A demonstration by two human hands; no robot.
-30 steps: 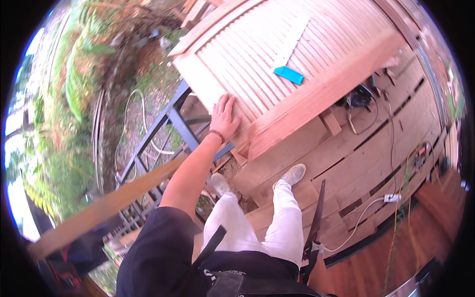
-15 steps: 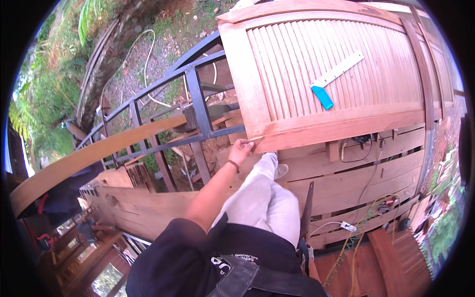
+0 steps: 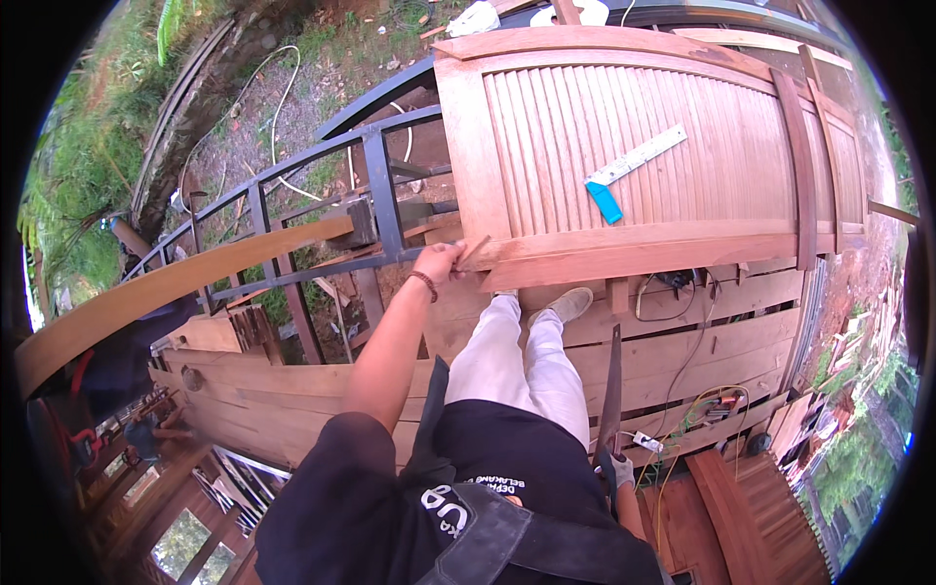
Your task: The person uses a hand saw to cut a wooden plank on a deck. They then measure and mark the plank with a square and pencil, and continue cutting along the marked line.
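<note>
My left hand (image 3: 439,261), with a beaded bracelet on its wrist, is closed in a pinch on a thin wooden stick (image 3: 476,252) at the near left corner of a louvered wood panel (image 3: 624,244). Down by my right hip, my right hand (image 3: 622,474) is closed around the handle end of a handsaw, partly hidden by my body. The dark saw blade (image 3: 610,390) points up and away from me. On the panel's slats lies a try square (image 3: 634,161) with a blue stock and a pale metal blade.
A dark metal frame (image 3: 385,185) stands left of the panel. A long curved board (image 3: 195,271) reaches in from the left. Below is a plank floor (image 3: 682,341) with gaps, cables and a white power strip (image 3: 647,442). Another person (image 3: 146,436) is at the lower left.
My left hand has drawn left, with the stick now angled upward at the corner. The handsaw and my right hand show more fully. My feet are farther apart, and the view has shifted.
</note>
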